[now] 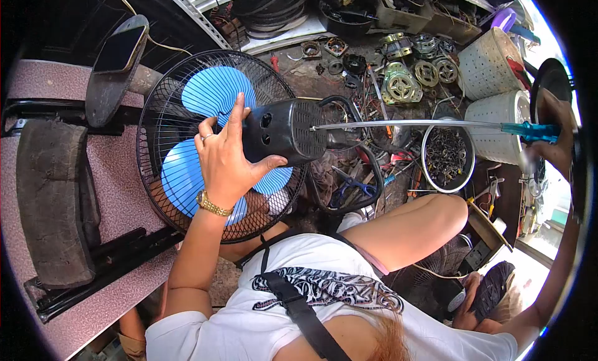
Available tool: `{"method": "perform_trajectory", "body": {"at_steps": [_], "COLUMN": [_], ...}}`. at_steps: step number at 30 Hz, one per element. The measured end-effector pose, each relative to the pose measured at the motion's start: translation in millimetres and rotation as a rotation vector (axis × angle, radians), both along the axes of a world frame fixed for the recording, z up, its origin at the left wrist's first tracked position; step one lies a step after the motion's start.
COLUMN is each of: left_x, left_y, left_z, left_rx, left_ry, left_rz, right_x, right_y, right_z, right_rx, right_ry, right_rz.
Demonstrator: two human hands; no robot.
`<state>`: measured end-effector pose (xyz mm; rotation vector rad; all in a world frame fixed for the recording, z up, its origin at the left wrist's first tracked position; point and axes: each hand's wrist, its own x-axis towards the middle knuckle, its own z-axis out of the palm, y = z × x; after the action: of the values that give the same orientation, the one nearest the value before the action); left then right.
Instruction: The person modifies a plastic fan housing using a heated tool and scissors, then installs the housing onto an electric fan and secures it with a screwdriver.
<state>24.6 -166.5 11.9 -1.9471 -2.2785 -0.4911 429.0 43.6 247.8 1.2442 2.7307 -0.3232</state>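
A black electric fan (144,137) with blue blades (180,168) lies in front of me, its wire grille to the left. My left hand (227,152), wearing a ring and a gold watch (213,203), grips the black motor housing (286,127), thumb on its near side and index finger stretched along the far side. At the right edge my right hand (555,134) is closed around the teal handle of a long screwdriver (405,122). The screwdriver's tip meets the vented back of the housing. Part of my right hand is in shadow.
A white-rimmed bowl (425,159) of screws sits beyond my knee. Metal motor parts (402,83), pliers (352,188) and loose wires cover the floor. Perforated white baskets (492,62) stand at right. A phone (118,50) rests on a dark stand at left, near a pink surface (128,174).
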Motion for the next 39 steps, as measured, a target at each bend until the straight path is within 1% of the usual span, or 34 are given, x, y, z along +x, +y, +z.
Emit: {"method": "perform_trajectory", "body": {"at_steps": [2, 3, 5, 6, 7, 9, 10, 11, 13, 14, 15, 17, 18, 21, 22, 25, 28, 29, 31, 32, 35, 38, 39], "left_x": [-3.5, -5.1, -6.5, -7.4, -8.6, -10.5, -10.9, -9.7, -8.2, -8.6, -9.6, -11.0, -12.6, -16.3, -16.5, -16.2, -14.7, -13.9, -13.2, -13.3, -17.8, -17.0, -16.7], "left_y": [-1.1, -1.3, -1.2, -0.6, 0.1, 1.2, 1.6, 1.9, 1.7, 0.4, 0.0, 0.4, 0.5, -0.7, -0.2, 0.5, 1.0, 1.9, 2.1, 2.1, 0.7, 0.9, 0.4], "left_z": [-1.3, -1.6, -2.0, -1.3, -0.2, 0.5, 0.6, 0.9, 1.6, 1.7, 1.0, 0.6, 0.2, -2.7, -2.5, -0.9, -1.1, -0.9, -0.3, 0.2, -4.1, -1.5, -2.0], "left_rx": [0.002, 0.005, 0.006, -0.003, -0.01, -0.012, -0.016, -0.015, -0.019, -0.019, -0.038, -0.059, -0.037, -0.013, -0.011, -0.013, -0.019, -0.018, -0.026, -0.035, -0.02, -0.036, -0.039], "left_ry": [0.001, -0.008, -0.02, -0.031, -0.039, -0.044, -0.054, -0.053, -0.028, -0.026, -0.027, -0.028, -0.03, -0.034, -0.045, -0.053, -0.056, -0.058, -0.059, -0.06, -0.048, -0.072, -0.074], "left_rz": [0.009, 0.008, 0.013, 0.012, 0.009, 0.011, 0.008, 0.003, 0.014, 0.015, 0.02, 0.026, 0.032, 0.036, 0.028, 0.023, 0.023, 0.023, 0.028, 0.03, 0.033, 0.053, 0.056], "right_x": [-22.7, -61.2, -60.7, -19.4, -0.4, 37.5, 52.7, 65.1, 29.0, -5.2, -20.7, 23.2, 27.8, 30.5, 34.3, 41.3, 41.8, 42.2, 28.6, 2.6, -8.1, -5.1, -7.8], "right_y": [-8.9, -22.6, -25.0, -12.5, -2.7, 17.2, 19.7, 24.8, 13.8, 4.5, 1.2, 12.9, 17.3, 16.2, 18.2, 28.7, 38.0, 42.9, 36.1, 17.7, 11.4, 19.7, 15.3], "right_z": [8.4, 24.4, 23.0, 4.5, -3.0, -17.9, -25.7, -23.3, -11.6, -1.5, 3.6, -18.5, -26.5, -31.9, -38.3, -49.3, -47.7, -43.4, -34.0, -26.7, -36.4, -46.1, -47.9], "right_rx": [0.045, 0.012, -0.02, 0.516, 0.619, 0.955, 0.793, 0.783, 0.763, 0.344, -0.076, -0.019, 0.333, 0.527, 0.692, 0.871, 0.82, 0.643, 0.463, 0.378, 0.376, 0.494, 0.69], "right_ry": [-0.023, -0.278, -0.535, -0.355, -0.223, -0.002, -0.103, -0.177, -0.334, -0.431, -0.507, -0.272, -0.192, -0.345, -0.26, -0.097, -0.028, -0.194, -0.35, -0.285, -0.127, -0.287, -0.211], "right_rz": [0.012, -0.334, -0.674, 0.001, 0.258, 0.785, 0.6, 0.546, 0.443, 0.16, -0.121, -0.016, 0.3, 0.303, 0.39, 0.545, 0.648, 0.486, 0.322, 0.267, 0.298, 0.409, 0.515]}}
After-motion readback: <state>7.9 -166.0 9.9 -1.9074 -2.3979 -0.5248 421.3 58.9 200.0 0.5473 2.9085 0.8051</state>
